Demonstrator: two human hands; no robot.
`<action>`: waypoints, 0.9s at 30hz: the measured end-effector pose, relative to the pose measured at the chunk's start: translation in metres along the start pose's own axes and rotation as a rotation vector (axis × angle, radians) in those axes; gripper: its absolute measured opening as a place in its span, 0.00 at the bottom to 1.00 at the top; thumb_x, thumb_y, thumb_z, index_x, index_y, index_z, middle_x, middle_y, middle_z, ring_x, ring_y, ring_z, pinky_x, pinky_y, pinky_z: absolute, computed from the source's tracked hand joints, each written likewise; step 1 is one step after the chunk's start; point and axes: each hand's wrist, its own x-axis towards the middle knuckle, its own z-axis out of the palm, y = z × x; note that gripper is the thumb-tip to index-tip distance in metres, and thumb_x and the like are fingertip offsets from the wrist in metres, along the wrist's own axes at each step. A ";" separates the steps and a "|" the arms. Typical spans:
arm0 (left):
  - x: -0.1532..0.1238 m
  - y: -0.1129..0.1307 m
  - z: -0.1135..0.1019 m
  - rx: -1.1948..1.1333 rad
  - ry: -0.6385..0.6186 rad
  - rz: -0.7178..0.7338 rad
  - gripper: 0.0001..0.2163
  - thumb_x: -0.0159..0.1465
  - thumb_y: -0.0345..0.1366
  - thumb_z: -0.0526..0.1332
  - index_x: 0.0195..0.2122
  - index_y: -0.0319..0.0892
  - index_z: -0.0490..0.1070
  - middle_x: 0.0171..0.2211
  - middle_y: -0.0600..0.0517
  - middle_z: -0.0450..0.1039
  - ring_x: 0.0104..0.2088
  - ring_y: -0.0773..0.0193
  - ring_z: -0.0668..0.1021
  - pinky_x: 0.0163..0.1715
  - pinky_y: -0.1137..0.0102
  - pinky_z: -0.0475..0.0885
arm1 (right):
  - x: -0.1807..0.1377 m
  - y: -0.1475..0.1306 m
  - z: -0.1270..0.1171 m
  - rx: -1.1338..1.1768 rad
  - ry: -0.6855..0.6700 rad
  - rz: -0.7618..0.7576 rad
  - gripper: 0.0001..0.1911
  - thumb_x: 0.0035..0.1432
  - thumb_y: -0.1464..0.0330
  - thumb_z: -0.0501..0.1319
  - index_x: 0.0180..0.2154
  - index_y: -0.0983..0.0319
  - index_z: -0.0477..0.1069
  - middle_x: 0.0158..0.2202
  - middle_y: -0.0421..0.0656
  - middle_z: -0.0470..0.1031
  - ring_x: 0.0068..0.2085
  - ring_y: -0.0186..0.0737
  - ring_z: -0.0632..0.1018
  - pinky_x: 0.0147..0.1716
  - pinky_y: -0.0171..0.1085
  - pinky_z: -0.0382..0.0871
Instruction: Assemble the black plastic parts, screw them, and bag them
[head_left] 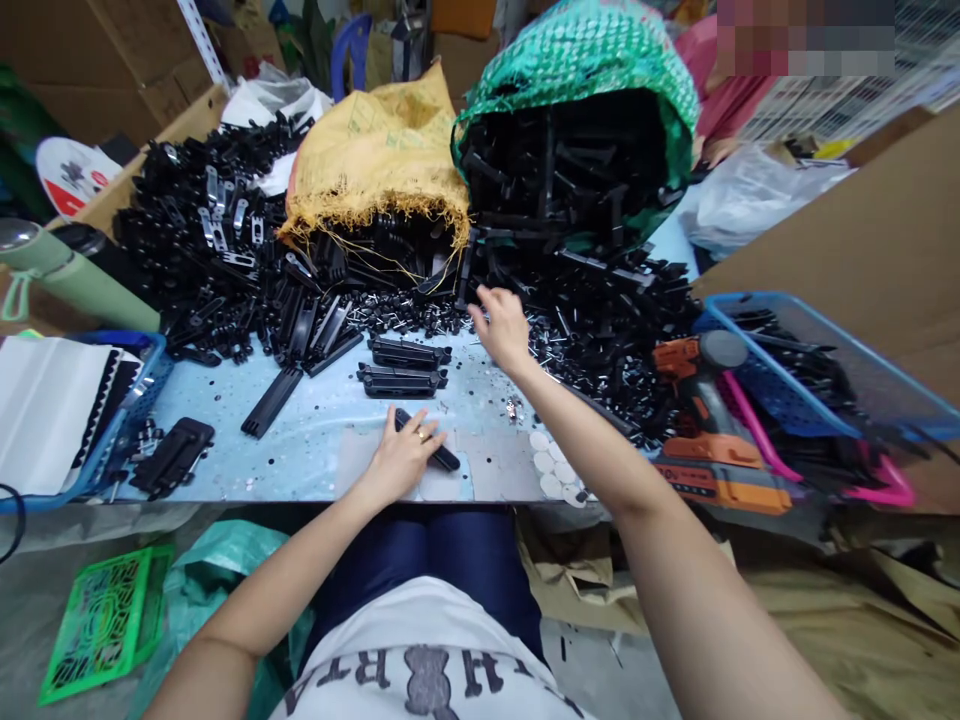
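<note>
My left hand [405, 452] rests at the table's front edge, its fingers closed over a long black plastic bar [448, 459] that lies slanted on the surface. My right hand [501, 325] reaches forward over the small black parts and screws [420, 312], fingers apart, with nothing visible in it. Between the hands and the heap lie two black assembled bars, a rear one [409, 353] and a front one [403, 381]. Further left, a black channel-shaped strip [271, 402] lies beside several similar strips [304, 325].
A yellow sack [375, 150] and a green sack [577, 60] spill black parts at the back. To the right are an orange cordless drill [720, 470] and a blue basket [847, 350]. A blue tray [154, 365] and a green bottle [82, 275] stand left.
</note>
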 end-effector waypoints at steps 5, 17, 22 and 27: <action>0.019 0.013 0.000 0.139 -0.125 0.006 0.19 0.63 0.24 0.48 0.53 0.40 0.66 0.35 0.46 0.71 0.39 0.59 0.72 0.54 0.49 0.57 | 0.105 0.000 0.013 -0.294 0.009 0.318 0.34 0.57 0.56 0.56 0.57 0.74 0.57 0.51 0.63 0.61 0.52 0.61 0.62 0.48 0.58 0.56; 0.008 0.007 0.007 0.246 -0.139 -0.102 0.20 0.61 0.24 0.52 0.55 0.40 0.64 0.35 0.45 0.72 0.40 0.59 0.73 0.46 0.58 0.64 | 0.120 0.009 0.025 -0.404 -0.281 0.400 0.37 0.51 0.58 0.62 0.60 0.59 0.53 0.52 0.59 0.58 0.52 0.55 0.60 0.37 0.47 0.66; -0.004 0.002 -0.007 0.213 -0.145 -0.123 0.21 0.61 0.21 0.49 0.55 0.38 0.64 0.37 0.44 0.72 0.40 0.59 0.73 0.45 0.59 0.65 | 0.066 0.040 -0.002 -0.485 -0.301 0.192 0.28 0.54 0.66 0.59 0.56 0.56 0.59 0.50 0.54 0.61 0.51 0.51 0.62 0.42 0.50 0.63; -0.011 0.002 -0.014 0.199 -0.150 -0.118 0.20 0.63 0.23 0.48 0.56 0.37 0.63 0.37 0.44 0.72 0.40 0.58 0.73 0.44 0.59 0.64 | 0.002 0.075 -0.023 -0.548 -0.348 -0.027 0.15 0.54 0.69 0.55 0.43 0.63 0.71 0.54 0.55 0.59 0.53 0.52 0.60 0.45 0.51 0.61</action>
